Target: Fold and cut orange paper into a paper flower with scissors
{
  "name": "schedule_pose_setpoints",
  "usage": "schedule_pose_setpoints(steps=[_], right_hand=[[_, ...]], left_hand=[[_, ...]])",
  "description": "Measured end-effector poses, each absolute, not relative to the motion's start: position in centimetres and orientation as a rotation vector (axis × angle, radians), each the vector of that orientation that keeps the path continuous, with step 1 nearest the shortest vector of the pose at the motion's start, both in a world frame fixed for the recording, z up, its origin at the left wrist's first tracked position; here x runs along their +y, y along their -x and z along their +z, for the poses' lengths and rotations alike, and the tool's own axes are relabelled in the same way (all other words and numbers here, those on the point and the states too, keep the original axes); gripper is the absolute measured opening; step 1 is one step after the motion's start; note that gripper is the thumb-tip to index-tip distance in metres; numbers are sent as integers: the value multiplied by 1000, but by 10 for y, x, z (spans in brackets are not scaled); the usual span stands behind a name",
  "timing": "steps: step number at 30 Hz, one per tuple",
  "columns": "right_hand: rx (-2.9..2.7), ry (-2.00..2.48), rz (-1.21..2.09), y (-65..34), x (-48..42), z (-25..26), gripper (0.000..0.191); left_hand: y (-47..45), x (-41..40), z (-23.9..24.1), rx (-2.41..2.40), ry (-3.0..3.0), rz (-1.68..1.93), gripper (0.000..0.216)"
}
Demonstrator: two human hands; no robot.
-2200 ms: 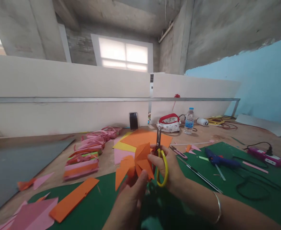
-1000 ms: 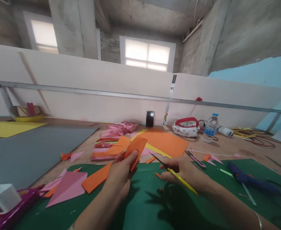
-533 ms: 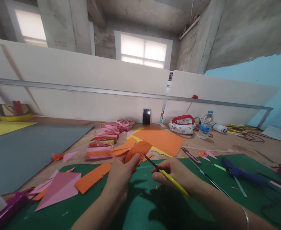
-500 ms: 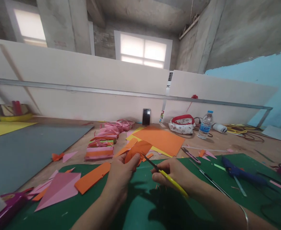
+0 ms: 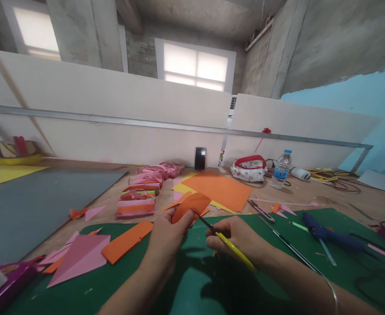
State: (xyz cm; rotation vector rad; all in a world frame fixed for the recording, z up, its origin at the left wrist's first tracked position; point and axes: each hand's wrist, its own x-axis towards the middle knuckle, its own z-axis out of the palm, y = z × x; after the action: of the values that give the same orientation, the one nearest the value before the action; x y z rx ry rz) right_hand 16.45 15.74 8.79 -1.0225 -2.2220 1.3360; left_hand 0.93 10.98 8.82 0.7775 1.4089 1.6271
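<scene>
Above the green cutting mat (image 5: 113,302), my left hand (image 5: 169,232) pinches a piece of orange paper (image 5: 194,202) between thumb and fingers. My right hand (image 5: 238,238) is closed round yellow-handled scissors (image 5: 233,248), whose dark blades point up and left to the lower edge of the paper, by my left thumb. Whether the blades are apart cannot be made out. A folded orange paper strip (image 5: 126,242) lies on the mat left of my left hand, with a pink paper piece (image 5: 82,260) beyond it.
Pink paper bundles (image 5: 136,206) stand in a row behind. Orange sheets (image 5: 221,186) lie near a phone (image 5: 200,158), a white-and-red pouch (image 5: 249,168) and a water bottle (image 5: 280,169). To the right are a cutter (image 5: 261,211), tweezers (image 5: 291,245) and a blue glue gun (image 5: 333,238).
The orange paper in my left hand has tilted slightly and shifted a little to the right. My right hand and the scissors stay at its edge, almost unmoved.
</scene>
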Motion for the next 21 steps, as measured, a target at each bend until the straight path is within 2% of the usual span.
schedule_pose_setpoints(steps=[12,21], right_hand=[[-2234,1040,1285,-162,159,84,23],[-2220,1029,1294,-162,158,80,24]], left_hand=[[-10,110,88,1439,-820,1607,35],[-6,112,85,1432,-830,1610,41]])
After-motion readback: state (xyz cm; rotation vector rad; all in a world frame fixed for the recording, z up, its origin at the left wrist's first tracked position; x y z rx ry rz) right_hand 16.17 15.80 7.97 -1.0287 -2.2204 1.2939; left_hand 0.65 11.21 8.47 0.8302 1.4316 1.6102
